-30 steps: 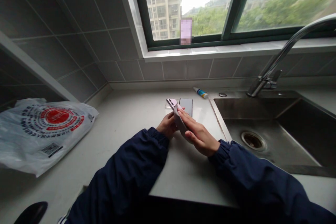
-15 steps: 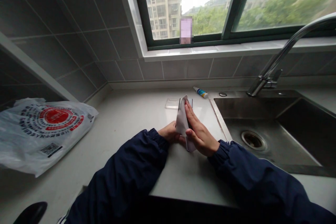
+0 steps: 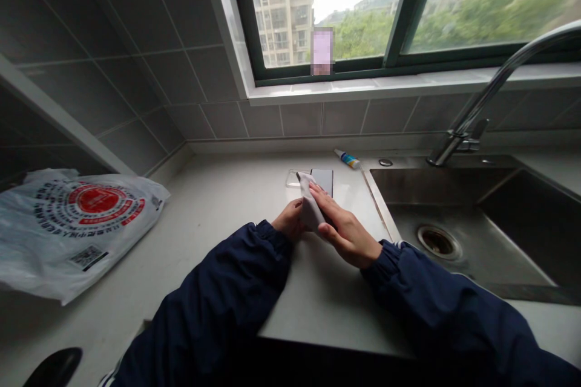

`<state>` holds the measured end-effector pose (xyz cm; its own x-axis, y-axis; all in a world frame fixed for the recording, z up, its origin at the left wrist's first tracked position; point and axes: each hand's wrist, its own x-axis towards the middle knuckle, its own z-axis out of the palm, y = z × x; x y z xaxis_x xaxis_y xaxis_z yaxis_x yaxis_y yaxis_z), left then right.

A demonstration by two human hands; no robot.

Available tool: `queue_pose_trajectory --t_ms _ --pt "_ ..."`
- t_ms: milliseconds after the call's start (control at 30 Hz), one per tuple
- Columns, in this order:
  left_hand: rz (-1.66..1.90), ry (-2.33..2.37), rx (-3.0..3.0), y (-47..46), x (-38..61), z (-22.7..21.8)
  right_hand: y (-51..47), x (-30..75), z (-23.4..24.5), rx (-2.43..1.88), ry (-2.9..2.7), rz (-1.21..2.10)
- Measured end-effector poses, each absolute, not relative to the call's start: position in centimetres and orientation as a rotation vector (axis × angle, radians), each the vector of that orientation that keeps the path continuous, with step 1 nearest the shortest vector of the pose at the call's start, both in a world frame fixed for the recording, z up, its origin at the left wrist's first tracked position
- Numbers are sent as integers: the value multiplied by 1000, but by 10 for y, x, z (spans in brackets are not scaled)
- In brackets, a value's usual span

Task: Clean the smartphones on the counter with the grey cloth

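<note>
My left hand (image 3: 290,221) grips a phone, which shows lilac in the earlier views. The grey wiping cloth (image 3: 311,205) covers nearly all of that phone (image 3: 299,177), leaving only its top tip visible. My right hand (image 3: 347,236) presses the cloth against the phone with flat fingers. Just beyond my hands, a dark phone-sized glass slab (image 3: 324,180) lies on the counter, partly behind the cloth. To its left lies a clear phone case (image 3: 294,178). A small white-and-blue tube (image 3: 347,159) lies further back, near the wall.
The pale stone countertop (image 3: 218,236) runs along a tiled wall. To the right are a steel sink (image 3: 454,242) and a chrome faucet (image 3: 472,127). A white printed plastic bag (image 3: 77,224) lies at the left. A window is behind.
The phone and cloth have tipped from nearly upright to leaning left, closer to my left hand. My right hand has shifted slightly left along the cloth.
</note>
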<state>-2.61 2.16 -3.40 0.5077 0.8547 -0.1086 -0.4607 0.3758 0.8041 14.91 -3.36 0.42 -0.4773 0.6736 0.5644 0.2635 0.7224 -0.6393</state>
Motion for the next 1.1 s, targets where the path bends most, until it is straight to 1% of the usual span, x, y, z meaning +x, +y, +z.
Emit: queue_pose_trajectory --t_ms 100,400,567,733,833,1000,1100 --pt "913 495 823 24 -32 -33 -35 148 6 -706 -2067 631" --pt "1055 568 744 26 -35 -25 -36 148 5 -706 -2044 644" --pt "992 547 780 28 -33 -27 -36 147 2 -734 -2023 685" --pt "1002 526 900 25 -25 -33 -37 144 -4 -792 -1998 669" --pt "894 556 978 20 -23 -35 -37 144 -4 -842 -1938 643" --pt "655 448 1064 10 -25 -37 -37 147 2 -906 -1827 578" --pt "598 413 1055 8 -27 -37 -35 148 3 -910 -1791 570"
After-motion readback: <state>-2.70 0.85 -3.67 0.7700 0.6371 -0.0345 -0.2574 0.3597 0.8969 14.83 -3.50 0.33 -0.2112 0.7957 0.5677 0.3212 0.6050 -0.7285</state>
